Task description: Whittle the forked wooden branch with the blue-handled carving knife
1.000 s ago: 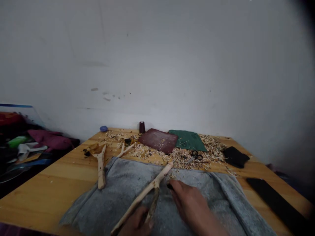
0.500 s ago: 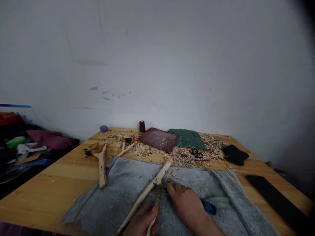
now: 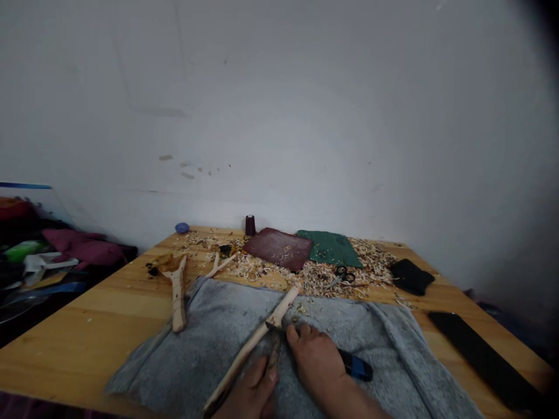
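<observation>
A peeled, Y-shaped forked branch (image 3: 244, 356) lies slantwise over a grey cloth (image 3: 218, 314), its stem pointing away from me. My left hand (image 3: 253, 391) is closed around the nearer, bark-covered prong, low in the view. In my right hand (image 3: 318, 358) is a knife (image 3: 358, 366) with a black and blue handle that sticks out behind the fist. Its dark blade reaches left across the branch at the fork, touching or very close to the wood. Part of the handle is hidden by my fingers.
Wood shavings (image 3: 367, 262) cover the table's back, around maroon (image 3: 279, 247) and green sheets (image 3: 332, 247), scissors (image 3: 338, 278) and a thread spool (image 3: 250, 225). Left are a slingshot-shaped fork (image 3: 178, 297) and a smaller forked stick (image 3: 220, 265). Right lie a black pouch (image 3: 410, 276) and a long black slab (image 3: 480, 355).
The knife and my right hand have shifted slightly left and up, the blade now further across the fork. My left hand stays on the branch. The whole view has shifted a little.
</observation>
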The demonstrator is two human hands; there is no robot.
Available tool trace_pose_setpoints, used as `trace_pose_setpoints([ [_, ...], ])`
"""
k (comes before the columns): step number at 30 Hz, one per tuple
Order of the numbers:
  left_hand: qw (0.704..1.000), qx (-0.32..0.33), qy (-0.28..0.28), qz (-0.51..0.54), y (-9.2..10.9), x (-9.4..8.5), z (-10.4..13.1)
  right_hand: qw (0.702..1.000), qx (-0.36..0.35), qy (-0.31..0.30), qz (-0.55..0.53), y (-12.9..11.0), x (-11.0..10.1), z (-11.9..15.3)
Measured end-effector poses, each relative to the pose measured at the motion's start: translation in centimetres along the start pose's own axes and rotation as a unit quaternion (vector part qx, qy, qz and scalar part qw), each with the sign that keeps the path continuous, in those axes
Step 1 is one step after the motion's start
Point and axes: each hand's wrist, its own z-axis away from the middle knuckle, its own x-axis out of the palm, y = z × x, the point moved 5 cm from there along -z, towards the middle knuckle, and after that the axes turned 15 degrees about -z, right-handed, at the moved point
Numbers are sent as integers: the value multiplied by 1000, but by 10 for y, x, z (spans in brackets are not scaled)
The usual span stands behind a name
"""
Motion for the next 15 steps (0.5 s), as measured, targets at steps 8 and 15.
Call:
trace_pose_setpoints([
  [8, 1000, 2, 26, -1, 1, 0, -1, 999, 15, 24, 17, -9, 2, -10],
  [15, 996, -4, 80, -26, 4, -4, 6, 1000, 21, 17, -13, -7, -2, -22],
])
